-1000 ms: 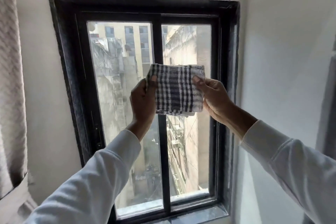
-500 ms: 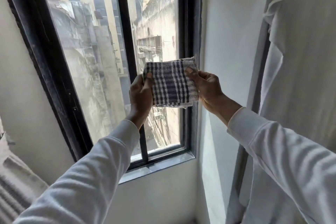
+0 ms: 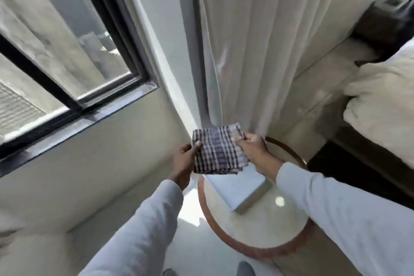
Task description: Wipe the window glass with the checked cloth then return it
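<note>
The folded checked cloth [image 3: 218, 150], dark blue and white, hangs between both hands, low and well to the right of the window glass [image 3: 67, 36]. My left hand [image 3: 183, 161] pinches its left edge and my right hand [image 3: 253, 148] pinches its right edge. The cloth is above the far side of a small round table [image 3: 224, 242] with a reddish-brown rim. The black window frame [image 3: 125, 56] fills the upper left of the view. The picture is blurred by motion.
A flat white box [image 3: 244, 188] lies on the round table under the cloth. A pale curtain [image 3: 268, 40] hangs behind the table. A bed with white bedding [image 3: 380, 105] stands at the right. A pale cushioned seat [image 3: 33, 246] is at the lower left.
My view has swung down and to the right, away from the window. Both hands have carried the cloth off the glass and down over the round table.
</note>
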{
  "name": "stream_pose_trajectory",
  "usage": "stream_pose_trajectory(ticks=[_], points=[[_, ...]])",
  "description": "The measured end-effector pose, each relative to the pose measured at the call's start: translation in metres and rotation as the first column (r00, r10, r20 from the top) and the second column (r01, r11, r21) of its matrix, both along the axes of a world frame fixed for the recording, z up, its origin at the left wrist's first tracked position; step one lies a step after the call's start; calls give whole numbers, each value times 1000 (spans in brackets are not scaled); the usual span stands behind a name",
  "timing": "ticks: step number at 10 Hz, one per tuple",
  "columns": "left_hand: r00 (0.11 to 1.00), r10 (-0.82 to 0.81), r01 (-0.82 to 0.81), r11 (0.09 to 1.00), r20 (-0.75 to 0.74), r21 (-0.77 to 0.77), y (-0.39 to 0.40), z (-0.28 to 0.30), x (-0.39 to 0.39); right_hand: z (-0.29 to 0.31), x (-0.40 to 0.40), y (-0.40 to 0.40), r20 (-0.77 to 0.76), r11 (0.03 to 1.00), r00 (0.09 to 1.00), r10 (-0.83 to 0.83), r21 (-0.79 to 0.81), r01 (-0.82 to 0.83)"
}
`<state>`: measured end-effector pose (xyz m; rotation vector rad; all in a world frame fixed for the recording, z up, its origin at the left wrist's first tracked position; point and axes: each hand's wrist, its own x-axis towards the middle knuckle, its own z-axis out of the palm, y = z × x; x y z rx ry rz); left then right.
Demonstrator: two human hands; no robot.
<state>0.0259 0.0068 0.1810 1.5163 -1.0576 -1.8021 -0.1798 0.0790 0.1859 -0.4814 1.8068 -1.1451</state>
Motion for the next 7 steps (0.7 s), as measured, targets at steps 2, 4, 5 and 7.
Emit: stream_pose_trajectory(ticks=[2,4,5,7], points=[[994,-31,10,980,101,197,21,-174,-60,-174,-40,20,-39,959,992,118,265,-104],[910,-217,191,976,354,108,2,-270,-82,-274,-59,-1,-85,938,990,111,337,-77],[743,-319,396,918,588,-2,-1,-300,-86,-312,-60,-4,-84,904,973,214,396,-164],[665,-248,544,807,704,-229,3,-304,-54,-326,-31,7,-281,869,899,336,462,-180]])
